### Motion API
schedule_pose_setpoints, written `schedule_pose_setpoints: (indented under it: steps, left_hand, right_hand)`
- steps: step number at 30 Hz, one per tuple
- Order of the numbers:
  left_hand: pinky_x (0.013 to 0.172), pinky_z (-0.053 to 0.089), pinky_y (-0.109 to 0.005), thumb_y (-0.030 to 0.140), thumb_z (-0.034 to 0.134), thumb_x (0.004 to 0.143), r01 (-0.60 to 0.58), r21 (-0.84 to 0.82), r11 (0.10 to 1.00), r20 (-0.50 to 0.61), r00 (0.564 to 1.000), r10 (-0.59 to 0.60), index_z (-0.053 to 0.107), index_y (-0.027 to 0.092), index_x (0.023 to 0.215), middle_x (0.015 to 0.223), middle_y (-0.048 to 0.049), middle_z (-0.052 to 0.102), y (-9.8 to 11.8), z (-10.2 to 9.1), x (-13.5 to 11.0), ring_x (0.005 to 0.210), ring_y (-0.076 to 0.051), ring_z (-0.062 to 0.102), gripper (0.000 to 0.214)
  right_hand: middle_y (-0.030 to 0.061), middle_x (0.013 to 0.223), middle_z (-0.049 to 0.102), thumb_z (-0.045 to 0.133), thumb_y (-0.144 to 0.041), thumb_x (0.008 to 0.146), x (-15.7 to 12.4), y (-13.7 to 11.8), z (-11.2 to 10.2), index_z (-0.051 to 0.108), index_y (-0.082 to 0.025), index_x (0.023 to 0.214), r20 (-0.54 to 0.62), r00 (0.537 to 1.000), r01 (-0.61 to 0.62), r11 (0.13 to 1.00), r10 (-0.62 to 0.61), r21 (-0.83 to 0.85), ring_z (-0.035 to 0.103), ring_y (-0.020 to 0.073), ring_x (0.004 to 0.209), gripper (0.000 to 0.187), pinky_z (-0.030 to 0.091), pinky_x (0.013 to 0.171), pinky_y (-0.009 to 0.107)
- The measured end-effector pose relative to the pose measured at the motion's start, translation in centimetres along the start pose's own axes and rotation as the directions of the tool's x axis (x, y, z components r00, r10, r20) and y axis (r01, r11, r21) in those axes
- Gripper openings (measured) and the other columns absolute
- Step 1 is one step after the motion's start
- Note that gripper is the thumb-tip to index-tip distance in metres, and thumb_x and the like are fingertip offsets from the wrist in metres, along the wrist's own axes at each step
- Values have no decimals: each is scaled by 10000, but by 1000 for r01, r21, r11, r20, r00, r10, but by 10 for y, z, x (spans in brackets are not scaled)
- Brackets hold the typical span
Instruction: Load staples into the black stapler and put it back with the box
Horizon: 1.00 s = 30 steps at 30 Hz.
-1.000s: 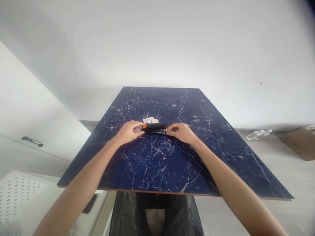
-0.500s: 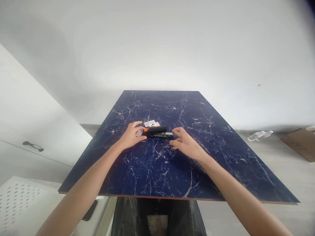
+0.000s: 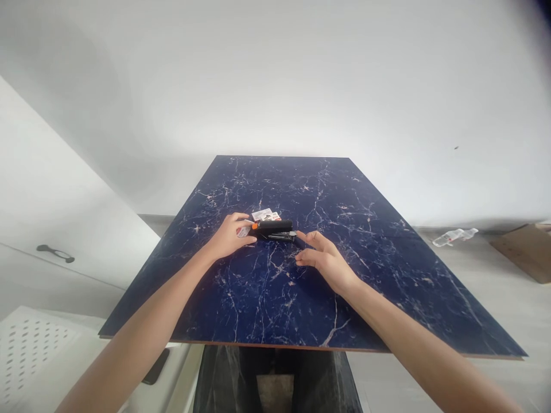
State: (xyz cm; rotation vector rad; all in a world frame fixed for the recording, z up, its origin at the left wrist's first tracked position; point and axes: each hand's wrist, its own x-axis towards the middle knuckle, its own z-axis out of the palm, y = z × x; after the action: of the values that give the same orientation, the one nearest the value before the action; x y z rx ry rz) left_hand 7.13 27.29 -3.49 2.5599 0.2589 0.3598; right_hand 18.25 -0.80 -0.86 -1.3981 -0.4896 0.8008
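A black stapler (image 3: 275, 226) with an orange part at its left end lies on the blue marbled table (image 3: 279, 298). My left hand (image 3: 230, 236) grips that left end between thumb and fingers. At the right end a short bit of the metal staple tray (image 3: 293, 233) sticks out. The index fingertip of my right hand (image 3: 321, 255) is at this metal end, with the thumb apart below it and nothing held. Small white and red packets (image 3: 266, 215) lie just behind the stapler. Another red and white piece (image 3: 243, 231) shows partly under my left hand.
A white wall (image 3: 279, 86) rises behind the table. To the left is a white cabinet door with a dark handle (image 3: 55, 253). A black phone (image 3: 156, 367) lies below left. Clear plastic bottles (image 3: 454, 237) and a cardboard box (image 3: 527, 252) are on the floor at right.
The metal tray has slid left into the stapler, so less of it sticks out. My right index finger has moved left with it. My left hand has kept its grip.
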Motion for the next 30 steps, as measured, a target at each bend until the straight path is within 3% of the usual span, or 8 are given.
schedule_pose_setpoints:
  steps: [7, 12, 17, 20, 22, 26, 28, 30]
  left_hand:
    - [1108, 388, -524, 540, 724, 811, -31, 3, 1000, 34, 999, 31, 709, 276, 1179, 1399, -70, 508, 0, -2, 5, 1328, -331, 424, 453]
    - [1115, 375, -553, 602, 709, 795, -27, -11, 1000, 55, 998, 28, 724, 291, 1156, 1433, -59, 484, 0, -4, 8, 1345, -356, 404, 476]
    - [1121, 370, -539, 614, 705, 796, -53, -17, 998, 46, 998, 54, 721, 285, 1167, 1454, -57, 473, 0, -3, 8, 1350, -352, 403, 497]
    - [1099, 383, -540, 586, 713, 804, -65, 12, 998, 22, 998, 65, 725, 280, 1138, 1426, -65, 506, 2, 0, 7, 1330, -346, 418, 454]
    - [1083, 388, -541, 564, 732, 796, -88, 40, 995, 4, 996, 88, 723, 267, 1118, 1395, -74, 538, 6, 1, 5, 1311, -346, 427, 438]
    - [1059, 402, -514, 524, 741, 803, -154, 51, 987, -1, 988, 154, 661, 261, 1216, 1320, -82, 599, 13, 1, 0, 1285, -331, 446, 496]
    - [1028, 423, -502, 519, 735, 808, -152, 51, 987, 23, 988, 151, 653, 263, 1226, 1263, -81, 630, 15, -1, -1, 1260, -331, 465, 497]
    - [1005, 437, -505, 518, 727, 811, -130, 49, 990, 45, 991, 128, 668, 270, 1212, 1232, -84, 642, 15, -3, -2, 1252, -341, 472, 475]
  right_hand:
    - [62, 1591, 333, 697, -141, 684, -1, 4, 6, 519, -288, 1156, 116, 993, -13, 996, 2, 86, 632, 100, 716, 525, 599, 623, 302]
    - [29, 1665, 130, 662, -129, 695, -5, 3, 13, 316, -425, 1486, 143, 990, -33, 986, 9, 165, 509, 53, 624, 912, 612, 617, 317]
    - [20, 1645, 220, 627, -193, 736, -1, 5, 8, 355, -416, 1499, 148, 989, -38, 985, 13, 169, 408, 47, 547, 841, 622, 633, 347]
    - [82, 1542, 426, 626, -271, 798, 11, 7, -2, 409, -319, 1485, 51, 998, -39, 999, 38, 17, 506, 84, 613, 721, 630, 708, 370]
    - [108, 1481, 496, 619, -314, 830, 20, 8, -8, 430, -271, 1467, -28, 999, 14, 983, -19, -184, 589, 128, 714, 666, 623, 719, 370]
    - [87, 1407, 573, 630, -277, 827, 30, 9, -17, 467, -281, 1422, 37, 963, 229, 738, -267, -635, 592, 119, 623, 617, 585, 720, 377]
    - [75, 1337, 627, 605, -266, 848, 30, 8, -19, 481, -275, 1396, 69, 950, 262, 655, -305, -709, 591, 118, 591, 562, 567, 716, 369]
    - [70, 1296, 649, 589, -271, 867, 30, 8, -20, 488, -267, 1371, 60, 944, 262, 627, -324, -734, 629, 138, 646, 514, 557, 720, 361]
